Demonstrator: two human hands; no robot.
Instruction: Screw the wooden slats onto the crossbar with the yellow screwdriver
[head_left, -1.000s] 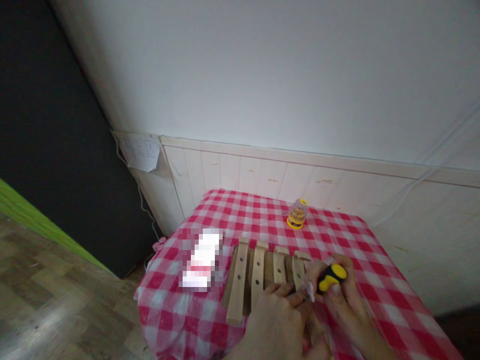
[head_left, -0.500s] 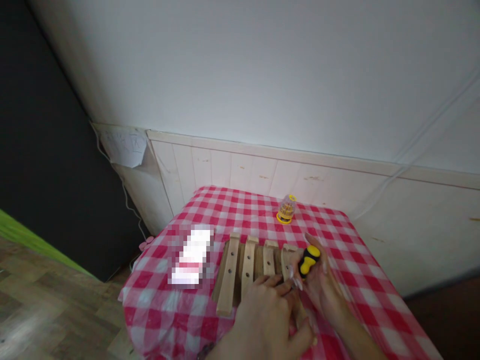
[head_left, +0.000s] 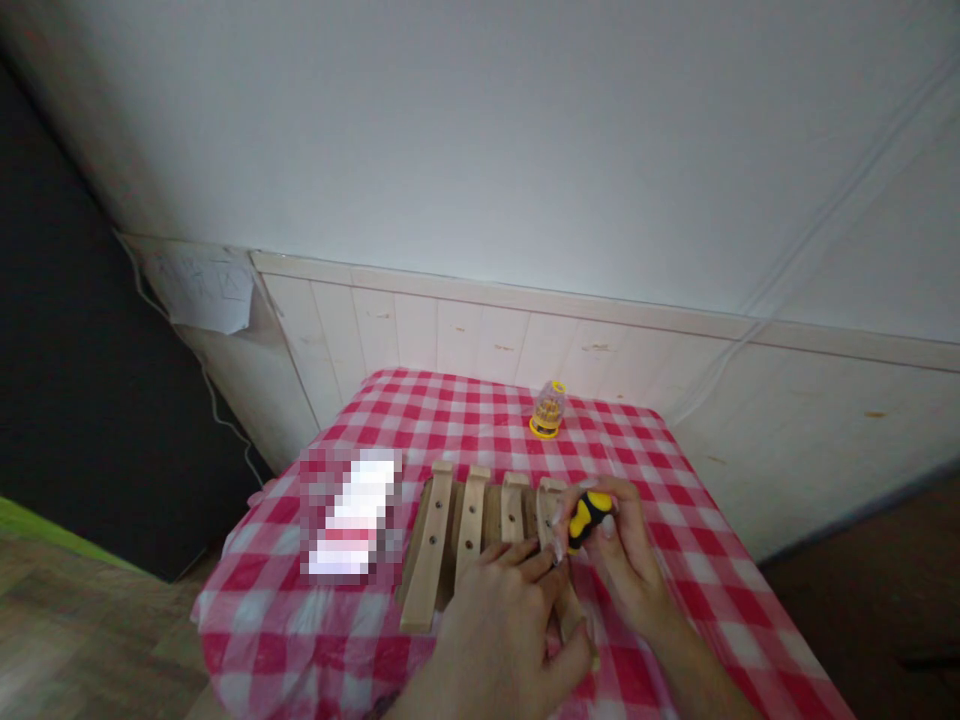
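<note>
My right hand [head_left: 619, 545] pinches a screwdriver with a yellow and black handle [head_left: 589, 518] above the end of the rightmost slat. Its shaft and tip are hidden by my fingers. My left hand [head_left: 499, 630] lies over the near part of a wooden slatted piece [head_left: 471, 525], its fingers gripping the rightmost slat [head_left: 559, 590]. The slats have small drilled holes and lie on a red-and-white gingham tablecloth [head_left: 450, 425]. A small clear case of screwdriver bits with a yellow base [head_left: 547, 412] stands behind them.
A blurred white and red box [head_left: 352, 517] lies left of the slats. The white panelled wall [head_left: 487, 340] borders the table's far side, with a paper sheet [head_left: 199, 288] and a thin cable on it. A wooden floor [head_left: 90, 630] lies lower left.
The view has swung right, shifting the table left in the picture. The screwdriver handle has turned in my right hand's fingers, and both hands remain at the slats.
</note>
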